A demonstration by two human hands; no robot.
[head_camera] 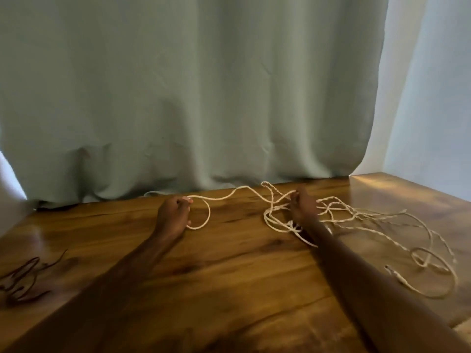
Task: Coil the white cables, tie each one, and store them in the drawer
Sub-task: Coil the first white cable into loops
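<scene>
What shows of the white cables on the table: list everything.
The white cables look like thin twisted cord, cream-white, lying loose and tangled on the wooden table, mostly on its right side, uncoiled and untied. One strand runs left to the left hand, which pinches it above a small loop. The right hand holds strands at the tangle's far edge.

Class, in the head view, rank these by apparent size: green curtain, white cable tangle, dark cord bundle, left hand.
green curtain
white cable tangle
dark cord bundle
left hand
The last two are unsure: the bundle lies nearer the camera.
</scene>
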